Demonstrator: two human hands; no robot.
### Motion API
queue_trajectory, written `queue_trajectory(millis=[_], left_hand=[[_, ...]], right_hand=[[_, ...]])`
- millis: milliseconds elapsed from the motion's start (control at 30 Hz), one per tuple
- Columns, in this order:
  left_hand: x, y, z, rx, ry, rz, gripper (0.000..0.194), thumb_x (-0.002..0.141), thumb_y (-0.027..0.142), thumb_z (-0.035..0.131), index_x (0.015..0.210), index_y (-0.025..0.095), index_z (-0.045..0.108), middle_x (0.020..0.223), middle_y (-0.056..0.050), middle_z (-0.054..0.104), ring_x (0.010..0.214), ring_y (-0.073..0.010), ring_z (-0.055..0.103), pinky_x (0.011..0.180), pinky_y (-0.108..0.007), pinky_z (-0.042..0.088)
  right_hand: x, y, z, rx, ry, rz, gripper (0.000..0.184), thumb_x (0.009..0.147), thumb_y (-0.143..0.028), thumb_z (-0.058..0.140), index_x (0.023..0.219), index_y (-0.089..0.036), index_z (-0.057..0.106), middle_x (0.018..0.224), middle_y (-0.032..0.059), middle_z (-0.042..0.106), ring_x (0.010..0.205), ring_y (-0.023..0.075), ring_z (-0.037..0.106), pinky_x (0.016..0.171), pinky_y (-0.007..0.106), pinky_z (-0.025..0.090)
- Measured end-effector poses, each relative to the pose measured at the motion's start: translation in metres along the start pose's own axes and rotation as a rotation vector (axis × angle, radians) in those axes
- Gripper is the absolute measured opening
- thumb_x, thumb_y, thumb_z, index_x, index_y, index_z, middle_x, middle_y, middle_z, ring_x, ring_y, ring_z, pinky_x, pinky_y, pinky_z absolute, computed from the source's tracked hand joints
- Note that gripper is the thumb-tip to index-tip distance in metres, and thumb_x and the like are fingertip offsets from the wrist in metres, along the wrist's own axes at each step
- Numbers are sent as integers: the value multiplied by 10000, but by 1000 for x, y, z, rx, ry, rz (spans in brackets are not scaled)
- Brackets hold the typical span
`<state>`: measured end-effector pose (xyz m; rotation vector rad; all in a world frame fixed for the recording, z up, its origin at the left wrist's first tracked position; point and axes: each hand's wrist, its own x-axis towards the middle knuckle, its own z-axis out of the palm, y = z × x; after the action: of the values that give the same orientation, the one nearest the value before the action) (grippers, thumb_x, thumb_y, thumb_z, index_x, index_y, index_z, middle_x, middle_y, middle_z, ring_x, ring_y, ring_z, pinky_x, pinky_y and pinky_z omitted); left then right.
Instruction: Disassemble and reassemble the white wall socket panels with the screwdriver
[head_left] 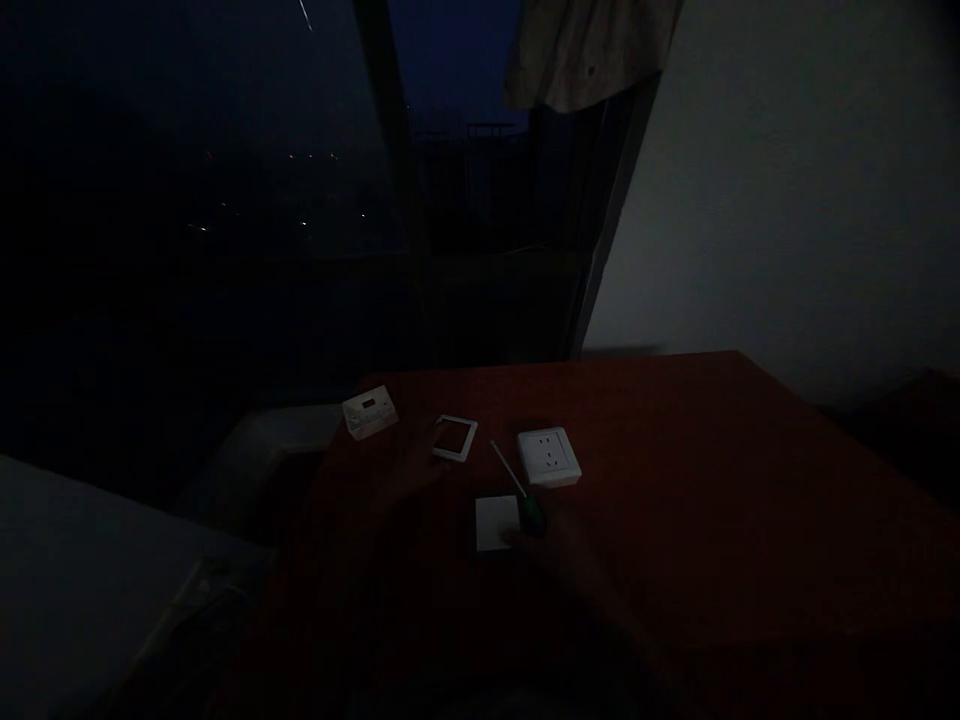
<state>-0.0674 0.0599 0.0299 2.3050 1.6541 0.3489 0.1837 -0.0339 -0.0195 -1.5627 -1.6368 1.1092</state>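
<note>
My left hand (412, 468) is at the left edge of a white square frame (471, 440), its thumb and fingers closed on that side. The dim light blurs the exact grip. My right hand (556, 540) holds a screwdriver (533, 513) by its green handle, the thin shaft pointing away and to the left. Under the fingers of this hand is a white square plate (495, 520) with a dark border. Just beyond the screwdriver lies a white wall socket (549, 455) with several slots facing up.
A white mounting box (370, 412) with a rectangular hole sits at the far left of the reddish-brown table (675, 430). Behind the table stands a dark window (480, 220), with a curtain (589, 55) above and a pale wall (787, 180) on the right.
</note>
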Motion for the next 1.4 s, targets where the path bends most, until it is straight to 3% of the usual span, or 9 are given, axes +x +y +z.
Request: queue_trajectory(millis=[100,300,500,733,1133,1400], left_hand=[[14,-8,-2,12,-72,65,722,677,215,737,1339,186,450,1480,-107,375,1368,-280,320,1121,-391,257],[23,-14,-4,16,-151,132,660,751,355,673,1354,232,435,1456,-72,418,1320,-267,400,1080,-379,322],[24,-16,1,67,-94,91,662,738,405,684,1331,210,464,1330,-102,503,1208,-295,496,1003,-392,396],[26,-17,12,104,-44,80,708,698,442,725,1321,208,484,1313,-127,498,1207,-348,471,1000,-440,374],[17,-4,16,-29,-4,123,772,700,382,743,1366,178,409,1351,-131,451,1248,-306,441,1023,-393,372],[-17,33,11,-249,-64,190,739,737,364,724,1381,235,386,1401,-84,409,1298,-266,390,1080,-383,332]], right_hand=[[0,3,2,13,1,5,543,671,-321,720,1186,-214,585,1144,78,671,1026,262,636,871,382,508],[-7,-1,-1,58,-12,-47,676,676,-284,713,1314,-228,498,1263,84,612,1136,268,582,956,408,461],[-8,-4,-4,27,-47,-61,688,668,-246,710,1324,-210,505,1288,100,596,1157,272,568,966,407,455],[-7,-4,-6,35,-56,-92,680,679,-259,713,1327,-238,508,1249,79,625,1116,264,595,943,401,467],[-11,-1,-5,72,-5,-110,487,841,-394,558,1289,-205,527,1228,93,633,1098,243,600,937,370,466],[-15,-7,-7,100,42,-137,383,879,-370,497,1224,-222,573,1162,71,664,1043,230,622,899,340,484]])
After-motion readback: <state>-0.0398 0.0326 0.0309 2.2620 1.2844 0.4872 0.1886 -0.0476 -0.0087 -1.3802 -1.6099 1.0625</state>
